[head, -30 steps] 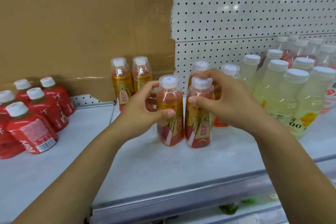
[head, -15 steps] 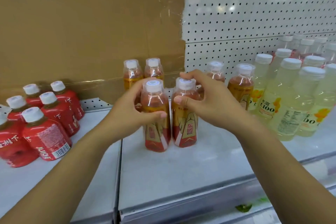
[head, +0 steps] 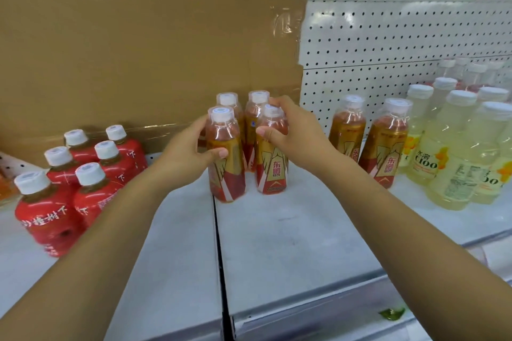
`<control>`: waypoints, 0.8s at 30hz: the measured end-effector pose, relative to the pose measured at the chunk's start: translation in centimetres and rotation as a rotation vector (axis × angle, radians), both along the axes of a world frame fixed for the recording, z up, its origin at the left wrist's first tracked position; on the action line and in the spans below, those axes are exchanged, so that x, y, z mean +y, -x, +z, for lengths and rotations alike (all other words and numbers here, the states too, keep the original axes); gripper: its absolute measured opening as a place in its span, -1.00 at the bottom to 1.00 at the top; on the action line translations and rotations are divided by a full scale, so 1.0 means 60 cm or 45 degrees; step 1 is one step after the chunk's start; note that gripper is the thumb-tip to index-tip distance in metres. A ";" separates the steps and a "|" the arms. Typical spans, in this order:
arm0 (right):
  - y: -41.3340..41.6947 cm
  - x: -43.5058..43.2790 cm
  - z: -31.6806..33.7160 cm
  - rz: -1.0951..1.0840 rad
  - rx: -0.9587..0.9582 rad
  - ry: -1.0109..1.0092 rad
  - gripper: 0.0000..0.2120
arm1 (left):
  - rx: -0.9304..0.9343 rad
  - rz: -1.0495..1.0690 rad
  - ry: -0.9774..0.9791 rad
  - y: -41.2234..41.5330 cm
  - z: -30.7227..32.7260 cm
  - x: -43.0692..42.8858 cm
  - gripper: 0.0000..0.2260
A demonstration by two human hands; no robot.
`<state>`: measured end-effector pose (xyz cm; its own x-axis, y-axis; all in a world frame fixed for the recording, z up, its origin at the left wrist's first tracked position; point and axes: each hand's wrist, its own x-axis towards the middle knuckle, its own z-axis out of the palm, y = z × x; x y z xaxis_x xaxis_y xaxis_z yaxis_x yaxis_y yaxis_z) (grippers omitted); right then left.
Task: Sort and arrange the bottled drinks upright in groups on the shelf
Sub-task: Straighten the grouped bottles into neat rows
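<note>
The left hand point(head: 188, 158) is gripping the front-left amber bottle point(head: 228, 177) round its shoulder, with the thumb curling across the front. The right hand point(head: 296, 141) is wrapping its fingers round the neck and upper body of the front-right amber bottle point(head: 273, 171). Both bottles are standing on the shelf point(head: 291, 235), just in front of two rear amber bottles point(head: 250, 122) that are sitting close to the cardboard sheet point(head: 138, 50). The four are forming a tight square block next to the seam between the shelf panels.

Judging by the layout, the sorting is looking well advanced. The red juice bottles point(head: 83, 174) are standing in their own cluster on the left. The pale yellow C100 bottles point(head: 457, 152) are filling the right end in rows (a few more caps are showing behind them, too blurred to identify).

What is remaining, as far as the view shows, is the pair of amber bottles point(head: 386, 147). They are standing just beside the yellow group and well apart from the block under the hands. Either they are probably needing to join that block, or the block is needing to go to them. The two held bottles are also waiting to be let go and squared up with the rear row. No bottle in view is lying on its side.
</note>
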<state>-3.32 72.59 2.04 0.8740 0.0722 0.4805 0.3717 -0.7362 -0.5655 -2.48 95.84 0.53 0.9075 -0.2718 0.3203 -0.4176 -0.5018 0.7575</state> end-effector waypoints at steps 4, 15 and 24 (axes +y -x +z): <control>-0.007 0.012 -0.022 -0.103 -0.038 -0.029 -0.45 | -0.021 -0.004 0.032 0.003 -0.005 -0.001 -0.43; 0.017 -0.010 -0.097 -0.031 0.515 -0.186 -0.27 | 0.126 0.058 -0.027 0.013 -0.082 0.000 -0.24; 0.002 0.006 -0.146 -0.028 0.417 -0.468 -0.45 | 0.045 0.384 0.004 0.010 -0.140 -0.051 -0.37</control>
